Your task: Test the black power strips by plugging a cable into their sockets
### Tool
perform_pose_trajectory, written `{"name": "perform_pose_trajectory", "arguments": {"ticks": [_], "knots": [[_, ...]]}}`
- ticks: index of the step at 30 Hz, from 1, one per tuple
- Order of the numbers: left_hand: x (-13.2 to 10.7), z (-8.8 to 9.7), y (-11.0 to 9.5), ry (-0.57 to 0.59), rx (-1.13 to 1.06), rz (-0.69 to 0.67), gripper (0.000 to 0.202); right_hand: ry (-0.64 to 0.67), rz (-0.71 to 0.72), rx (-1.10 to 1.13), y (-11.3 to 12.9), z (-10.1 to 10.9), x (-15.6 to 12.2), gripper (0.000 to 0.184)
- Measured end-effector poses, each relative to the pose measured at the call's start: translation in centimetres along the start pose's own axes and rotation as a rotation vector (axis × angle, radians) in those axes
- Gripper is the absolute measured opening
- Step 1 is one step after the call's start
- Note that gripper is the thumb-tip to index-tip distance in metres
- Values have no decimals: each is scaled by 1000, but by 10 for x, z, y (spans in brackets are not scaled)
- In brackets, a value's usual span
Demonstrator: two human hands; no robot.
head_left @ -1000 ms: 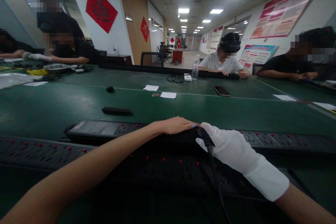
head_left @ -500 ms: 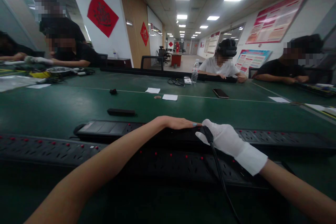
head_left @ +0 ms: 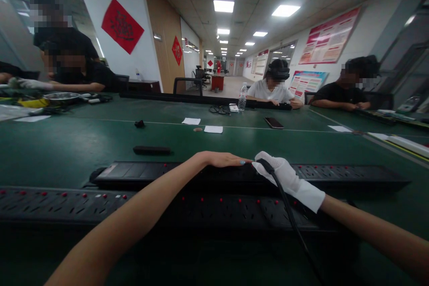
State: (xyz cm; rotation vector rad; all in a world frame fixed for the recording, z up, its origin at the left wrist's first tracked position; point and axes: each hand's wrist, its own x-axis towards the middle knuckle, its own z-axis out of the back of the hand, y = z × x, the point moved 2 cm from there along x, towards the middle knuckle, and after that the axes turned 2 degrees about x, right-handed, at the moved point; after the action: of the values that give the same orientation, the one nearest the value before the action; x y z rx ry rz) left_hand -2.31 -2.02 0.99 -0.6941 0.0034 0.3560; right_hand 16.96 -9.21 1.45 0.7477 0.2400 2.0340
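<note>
My bare left hand (head_left: 223, 159) lies flat, fingers stretched, on top of the far black power strip (head_left: 335, 173). Right beside it my right hand (head_left: 279, 170), in a white dotted glove, is closed round a black plug (head_left: 264, 164) at the strip's sockets. The plug's black cable (head_left: 295, 228) runs back toward me over a nearer power strip (head_left: 83, 203) with red switches. The fingertips of both hands nearly touch.
On the green table (head_left: 67, 143) lie a small black bar (head_left: 151, 149), paper slips (head_left: 213, 129), a phone (head_left: 274, 122), a water bottle (head_left: 242, 97). Other people sit at the far side and left, with a metal bowl (head_left: 62, 96) near them.
Both arms stretched further forward, so the hands look smaller and farther away. The view tilted up and shifted right. My hands kept their places on the strip and plug.
</note>
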Motion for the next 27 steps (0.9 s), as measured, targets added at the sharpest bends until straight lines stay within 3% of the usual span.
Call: {"name": "perform_pose_trajectory", "arguments": {"ticks": [8, 11, 15, 23, 27], "knots": [[-11, 3, 18, 21, -62, 5, 48, -259, -75, 62, 23, 28, 3, 18], [-11, 3, 19, 20, -85, 16, 48, -96, -56, 115, 40, 28, 4, 20], [-12, 3, 21, 4, -87, 94, 50, 138, -11, 117, 55, 7, 13, 25], [-15, 3, 28, 18, -123, 146, 53, 152, 87, -216, 41, -16, 36, 31], [-15, 3, 25, 9, -106, 176, 51, 31, 162, -530, 44, -25, 29, 34]]}}
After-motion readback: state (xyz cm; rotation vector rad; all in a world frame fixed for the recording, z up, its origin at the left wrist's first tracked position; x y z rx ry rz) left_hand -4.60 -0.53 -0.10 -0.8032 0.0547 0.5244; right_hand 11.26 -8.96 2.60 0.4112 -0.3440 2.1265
